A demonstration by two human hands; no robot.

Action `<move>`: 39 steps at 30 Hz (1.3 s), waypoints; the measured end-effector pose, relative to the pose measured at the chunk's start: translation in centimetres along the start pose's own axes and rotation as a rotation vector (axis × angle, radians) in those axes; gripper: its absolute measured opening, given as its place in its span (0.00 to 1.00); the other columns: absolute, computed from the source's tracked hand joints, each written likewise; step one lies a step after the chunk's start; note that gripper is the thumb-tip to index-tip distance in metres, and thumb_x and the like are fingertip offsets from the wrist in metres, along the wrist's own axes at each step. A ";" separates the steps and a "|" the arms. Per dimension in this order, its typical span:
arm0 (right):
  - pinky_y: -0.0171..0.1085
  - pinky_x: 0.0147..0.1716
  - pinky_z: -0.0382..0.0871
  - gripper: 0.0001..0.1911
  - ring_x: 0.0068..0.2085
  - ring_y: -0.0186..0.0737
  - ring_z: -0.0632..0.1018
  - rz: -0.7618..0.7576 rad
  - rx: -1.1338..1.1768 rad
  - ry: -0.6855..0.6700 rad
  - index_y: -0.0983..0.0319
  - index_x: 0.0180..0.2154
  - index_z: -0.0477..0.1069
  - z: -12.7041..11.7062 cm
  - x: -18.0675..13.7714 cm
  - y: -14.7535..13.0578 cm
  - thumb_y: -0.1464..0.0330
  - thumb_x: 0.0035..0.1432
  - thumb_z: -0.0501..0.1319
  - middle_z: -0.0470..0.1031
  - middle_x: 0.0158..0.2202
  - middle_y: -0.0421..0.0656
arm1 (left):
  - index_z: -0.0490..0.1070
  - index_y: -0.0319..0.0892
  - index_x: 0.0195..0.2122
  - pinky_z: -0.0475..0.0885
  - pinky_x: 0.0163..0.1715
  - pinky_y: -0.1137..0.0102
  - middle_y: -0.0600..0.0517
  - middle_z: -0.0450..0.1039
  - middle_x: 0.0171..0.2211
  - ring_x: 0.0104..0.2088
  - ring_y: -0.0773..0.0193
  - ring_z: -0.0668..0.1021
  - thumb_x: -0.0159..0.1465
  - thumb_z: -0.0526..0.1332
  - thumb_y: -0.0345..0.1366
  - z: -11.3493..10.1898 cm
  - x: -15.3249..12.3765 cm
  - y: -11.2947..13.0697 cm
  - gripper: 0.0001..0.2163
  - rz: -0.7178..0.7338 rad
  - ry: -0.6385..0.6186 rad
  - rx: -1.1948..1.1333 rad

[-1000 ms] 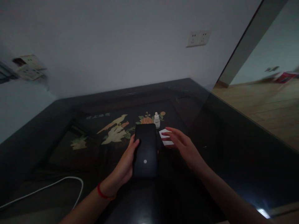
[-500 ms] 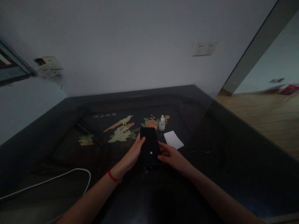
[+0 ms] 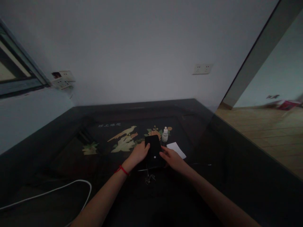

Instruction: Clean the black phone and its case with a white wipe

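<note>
A black phone (image 3: 153,148) with a small white round mark near its lower end is held between my two hands. My left hand (image 3: 139,154) grips its left edge, thumb on the front face and the other fingers mostly hidden behind. On the right edge, my right hand (image 3: 174,160) closes with thumb and fingers. Below the phone dangles a small clear charm (image 3: 150,179), too dim to make out well. Just beyond the phone stands a small clear dropper bottle (image 3: 165,136) with a white cap. Folded white paper (image 3: 177,150) lies beside my right hand.
The dark glossy table (image 3: 203,195) bears an inlaid bird and flower picture (image 3: 124,143). A white cable (image 3: 49,191) curves over its left side. Behind rises a wall with sockets (image 3: 202,68); a window (image 3: 16,67) is at the left.
The camera has tilted up, so the table sits lower in view. The phone leans flatter, and more of the charm shows beneath it. Both hands keep their hold.
</note>
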State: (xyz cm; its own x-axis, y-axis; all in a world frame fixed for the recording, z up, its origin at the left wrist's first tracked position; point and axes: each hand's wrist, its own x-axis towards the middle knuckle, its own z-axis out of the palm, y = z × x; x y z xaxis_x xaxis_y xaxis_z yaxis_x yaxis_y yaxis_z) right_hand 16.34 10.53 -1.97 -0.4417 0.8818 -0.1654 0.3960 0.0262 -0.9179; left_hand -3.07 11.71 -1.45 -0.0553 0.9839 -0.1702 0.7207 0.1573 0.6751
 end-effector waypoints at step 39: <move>0.61 0.61 0.47 0.21 0.64 0.54 0.59 -0.335 -0.717 0.121 0.54 0.54 0.68 -4.4 -3.0 4.2 0.66 0.58 0.61 0.64 0.60 0.46 | 0.58 0.38 0.61 0.58 0.59 0.58 0.42 0.65 0.59 0.59 0.58 0.66 0.67 0.44 0.34 2.0 -2.9 -2.7 0.22 0.324 0.245 0.356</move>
State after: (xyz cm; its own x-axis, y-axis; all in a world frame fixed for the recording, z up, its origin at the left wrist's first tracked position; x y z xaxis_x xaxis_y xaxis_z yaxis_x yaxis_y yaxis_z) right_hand 22.88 10.07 -3.75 -0.5545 0.8174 0.1560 0.6969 0.5586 -0.4498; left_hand -3.44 8.28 -4.19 0.0800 0.9749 0.2076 0.9151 -0.1544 0.3725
